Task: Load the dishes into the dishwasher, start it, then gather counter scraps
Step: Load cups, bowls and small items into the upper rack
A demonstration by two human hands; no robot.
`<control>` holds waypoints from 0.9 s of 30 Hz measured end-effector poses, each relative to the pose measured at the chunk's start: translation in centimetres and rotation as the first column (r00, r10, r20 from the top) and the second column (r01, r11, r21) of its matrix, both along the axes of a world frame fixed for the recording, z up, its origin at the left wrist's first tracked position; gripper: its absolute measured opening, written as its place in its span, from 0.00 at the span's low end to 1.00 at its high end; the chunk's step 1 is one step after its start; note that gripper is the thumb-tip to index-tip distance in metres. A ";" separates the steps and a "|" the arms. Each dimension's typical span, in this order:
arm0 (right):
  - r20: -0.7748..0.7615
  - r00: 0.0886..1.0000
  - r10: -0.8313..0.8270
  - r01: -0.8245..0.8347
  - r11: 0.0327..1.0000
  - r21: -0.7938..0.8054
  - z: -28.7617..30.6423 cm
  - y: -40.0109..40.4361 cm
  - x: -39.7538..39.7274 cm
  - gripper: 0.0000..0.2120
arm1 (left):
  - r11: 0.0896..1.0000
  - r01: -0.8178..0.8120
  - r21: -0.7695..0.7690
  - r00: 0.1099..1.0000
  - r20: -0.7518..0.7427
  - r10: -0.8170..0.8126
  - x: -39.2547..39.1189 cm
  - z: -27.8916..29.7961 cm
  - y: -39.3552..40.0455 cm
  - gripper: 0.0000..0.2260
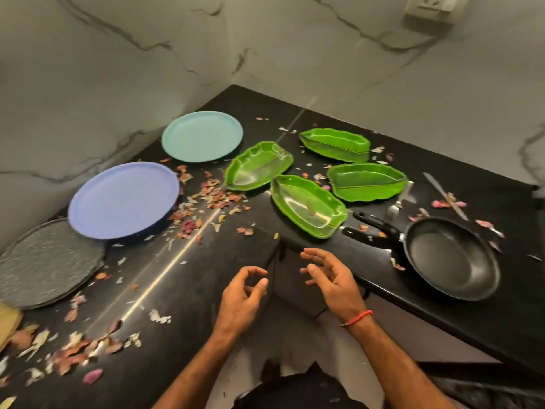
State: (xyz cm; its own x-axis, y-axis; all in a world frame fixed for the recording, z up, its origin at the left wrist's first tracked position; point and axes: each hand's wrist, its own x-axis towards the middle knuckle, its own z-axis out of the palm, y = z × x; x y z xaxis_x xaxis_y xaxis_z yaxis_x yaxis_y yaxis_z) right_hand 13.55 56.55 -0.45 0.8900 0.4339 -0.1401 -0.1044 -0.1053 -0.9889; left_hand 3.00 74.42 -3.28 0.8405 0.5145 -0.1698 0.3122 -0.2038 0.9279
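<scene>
Apparently we have loaded nothing: our left hand (pixel 243 299) and right hand (pixel 330 278) hover empty, fingers loosely curled, plates (pixel 124 200), green dishes (pixel 308 206), pan (pixel 451 258) and scraps (pixel 212 197) all on the counter (pixel 206 290).

Black counter (pixel 295 119), green leaf dishes (pixel 306 206), scattered peels (pixel 218 196), empty hands (pixel 240 302) hovering

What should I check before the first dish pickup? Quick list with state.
1. Left hand free: ok, fingers curled on nothing.
2. Right hand free: ok.
3. Nearest green leaf dish reachable, unstacked: ok.
4. Dishes empty: ok for the frying pan and blue plate; grey plate cannot tell.
5. Knife clear of hands: ok.
6. Dishwasher open: cannot tell, not in view.
</scene>
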 end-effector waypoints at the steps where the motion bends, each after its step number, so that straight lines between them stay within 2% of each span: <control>1: 0.004 0.999 -0.043 0.043 0.999 0.001 0.1 -0.8 0.0 0.15 | 1.000 0.031 0.000 0.999 0.010 -0.031 0.5 0.1 -0.5 0.07; 8: 0.000 0.942 -0.336 0.335 0.942 0.032 0.3 -6.6 -1.2 0.14 | 0.969 0.249 0.008 0.968 0.043 -0.249 3.5 1.1 -3.9 0.06; 15: -0.025 0.872 -0.489 0.490 0.870 0.056 0.5 -11.2 -3.6 0.15 | 0.919 0.395 0.016 0.917 0.055 -0.395 4.4 0.9 -8.0 0.07; 21: -0.037 0.876 -0.481 0.483 0.873 0.067 0.6 -13.8 -5.8 0.15 | 0.910 0.411 0.054 0.907 0.076 -0.414 2.9 1.5 -11.3 0.07; 27: -0.028 0.952 -0.303 0.305 0.949 0.086 0.9 -15.4 -7.2 0.14 | 0.954 0.273 0.127 0.956 0.079 -0.284 -1.4 2.9 -13.3 0.07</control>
